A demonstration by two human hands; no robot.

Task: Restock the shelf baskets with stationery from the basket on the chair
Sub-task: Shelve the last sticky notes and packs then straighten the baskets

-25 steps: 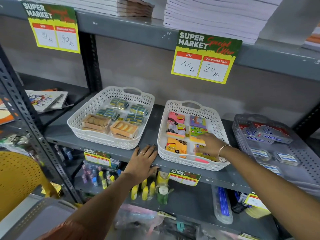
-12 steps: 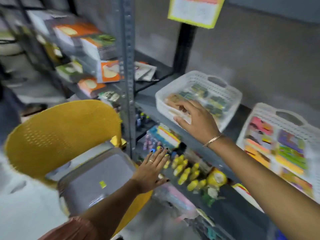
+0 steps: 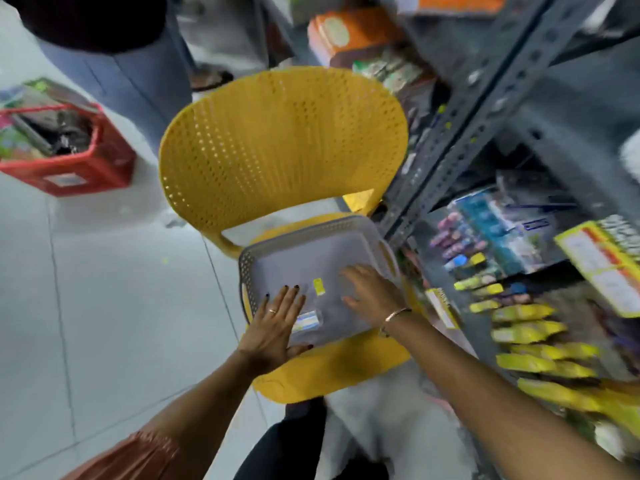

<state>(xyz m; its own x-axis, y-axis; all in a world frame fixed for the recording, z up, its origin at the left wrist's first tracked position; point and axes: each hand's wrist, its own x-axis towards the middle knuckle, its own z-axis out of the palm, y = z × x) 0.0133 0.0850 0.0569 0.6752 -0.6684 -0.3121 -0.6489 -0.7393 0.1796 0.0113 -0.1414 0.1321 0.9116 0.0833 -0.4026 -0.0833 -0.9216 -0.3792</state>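
Observation:
A grey perforated basket [image 3: 304, 237] sits on the seat of a yellow plastic chair [image 3: 280, 140]. Inside it lie a small yellow item [image 3: 319, 286] and a small clear packet [image 3: 307, 321]. My left hand [image 3: 277, 323] hovers flat and open over the basket's near left rim, beside the packet. My right hand [image 3: 372, 292] reaches into the basket's right half, fingers spread, holding nothing. The shelf's white baskets are out of view.
The grey metal shelf unit [image 3: 478, 109] stands right of the chair, its lower levels packed with yellow bottles [image 3: 526, 334] and packets. A red crate [image 3: 69, 150] of goods sits on the tiled floor at left. Another person's legs [image 3: 131, 74] stand behind the chair.
My view swung down and left from the shelf to the chair. Both hands left the shelf baskets and came down over the grey basket.

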